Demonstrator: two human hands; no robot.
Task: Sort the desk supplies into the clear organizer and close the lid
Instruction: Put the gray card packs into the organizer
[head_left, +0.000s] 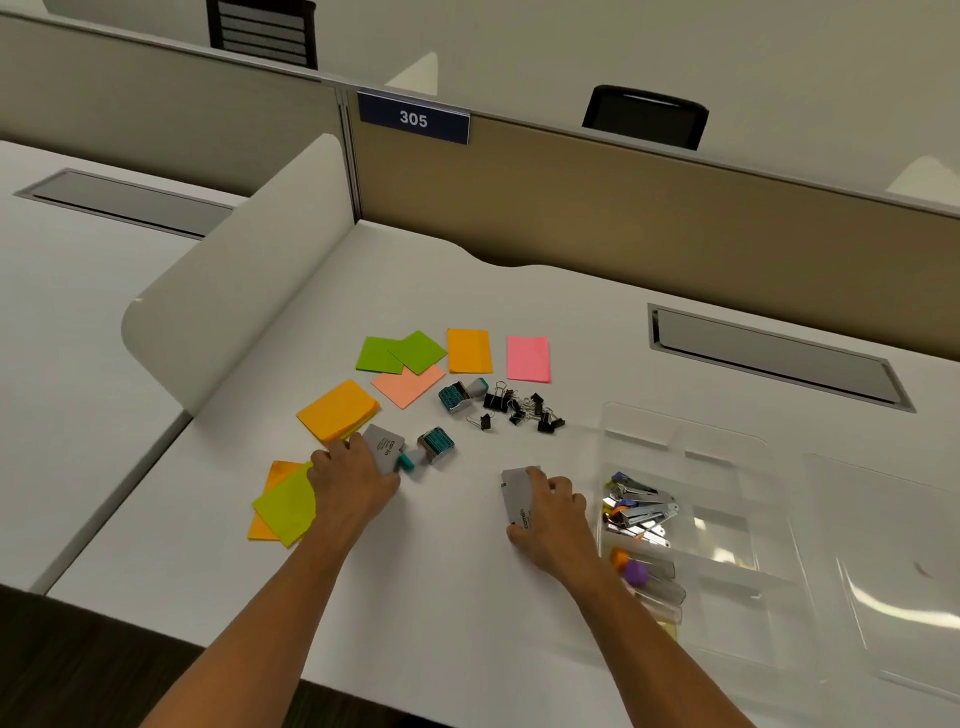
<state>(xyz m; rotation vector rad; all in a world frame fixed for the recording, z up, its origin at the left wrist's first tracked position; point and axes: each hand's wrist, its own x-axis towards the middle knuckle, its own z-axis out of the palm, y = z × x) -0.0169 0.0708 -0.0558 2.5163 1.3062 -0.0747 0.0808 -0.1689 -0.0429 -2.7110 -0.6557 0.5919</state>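
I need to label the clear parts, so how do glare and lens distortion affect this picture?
Head view: ceiling-light glare streaks the lid and the clear organizer, blurring their edges; the wide lens bows the partition and desk lines; hands throw only soft, faint shadows.

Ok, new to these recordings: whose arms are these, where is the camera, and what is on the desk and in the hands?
There is no machine here: a person works bare-handed, and the single camera sits on their head, looking forward and down. The left hand grips a small grey box; the right hand grips another grey box. On the white desk lie coloured sticky notes, black binder clips and two teal stamps. At the right stands the clear organizer, already holding staplers; its lid lies beside it.
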